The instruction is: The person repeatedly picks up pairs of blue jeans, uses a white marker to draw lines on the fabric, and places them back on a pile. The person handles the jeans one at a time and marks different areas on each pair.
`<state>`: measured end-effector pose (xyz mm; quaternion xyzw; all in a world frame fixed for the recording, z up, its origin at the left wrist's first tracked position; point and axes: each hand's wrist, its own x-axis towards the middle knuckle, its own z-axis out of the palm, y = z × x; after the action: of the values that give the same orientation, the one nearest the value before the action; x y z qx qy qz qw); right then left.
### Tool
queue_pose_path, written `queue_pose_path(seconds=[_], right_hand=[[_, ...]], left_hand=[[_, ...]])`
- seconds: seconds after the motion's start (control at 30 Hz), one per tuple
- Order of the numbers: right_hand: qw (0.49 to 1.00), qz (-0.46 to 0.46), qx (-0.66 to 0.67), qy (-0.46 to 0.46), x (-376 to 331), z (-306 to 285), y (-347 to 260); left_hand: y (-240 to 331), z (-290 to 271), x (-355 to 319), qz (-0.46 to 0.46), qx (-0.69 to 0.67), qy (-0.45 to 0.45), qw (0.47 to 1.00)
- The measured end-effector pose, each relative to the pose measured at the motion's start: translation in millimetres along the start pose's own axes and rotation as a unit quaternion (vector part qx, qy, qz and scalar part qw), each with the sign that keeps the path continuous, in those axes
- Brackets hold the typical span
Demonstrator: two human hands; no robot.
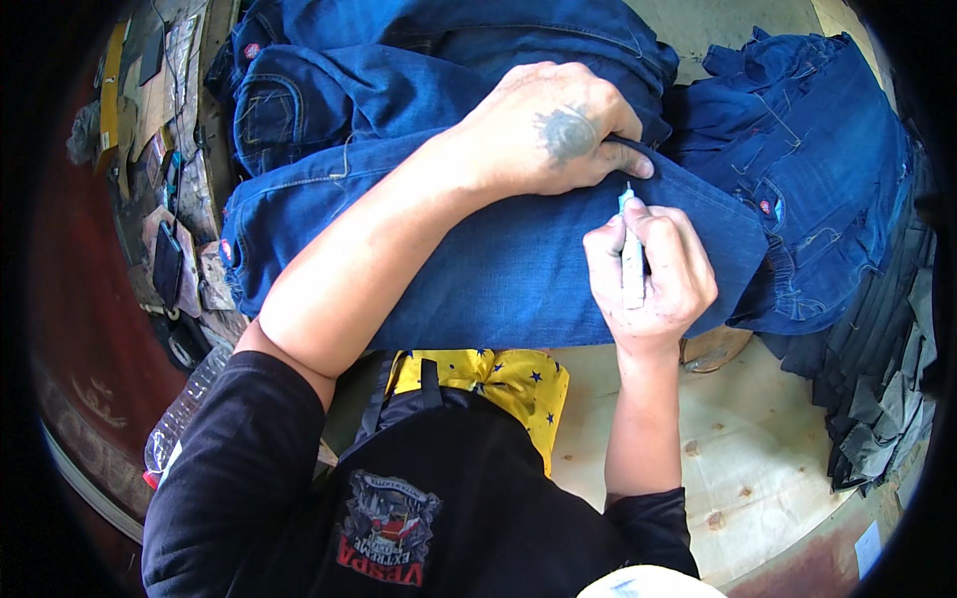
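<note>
A pair of blue denim jeans (478, 269) is spread in front of me, one leg reaching to the right. My left hand (563, 125) lies across the upper edge of that leg. Its thumb and curled fingers appear to pinch the denim near the seam; some fingers are hidden. Just below, my right hand (653, 264) grips a slim white-handled tool (632, 261) with a thin pointed tip. The tip points away from me, close to my left thumb and over the denim. Its exact kind cannot be made out.
More blue jeans (369, 85) are heaped behind, and another denim pile (807, 169) is at the right. Dark cloth strips (877, 369) hang along the far right. A cluttered board (169, 199) and a clear plastic bottle (189, 414) are on the left.
</note>
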<state>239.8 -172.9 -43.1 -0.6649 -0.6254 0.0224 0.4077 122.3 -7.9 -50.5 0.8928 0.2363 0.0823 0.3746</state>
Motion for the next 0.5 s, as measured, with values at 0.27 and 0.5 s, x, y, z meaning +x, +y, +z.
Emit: queue_pose_path(seconds=[0.27, 0.5], right_hand=[[1.0, 0.0, 0.023, 0.005, -35.4, -9.9, -17.8], [0.999, 0.0, 0.029, 0.029, -76.9, -15.7, -28.9]], left_hand=[[0.5, 4.7, 0.9, 0.0, 0.005, 0.022, 1.0], [0.9, 7.4, 0.5, -0.015, 0.015, 0.009, 1.0]])
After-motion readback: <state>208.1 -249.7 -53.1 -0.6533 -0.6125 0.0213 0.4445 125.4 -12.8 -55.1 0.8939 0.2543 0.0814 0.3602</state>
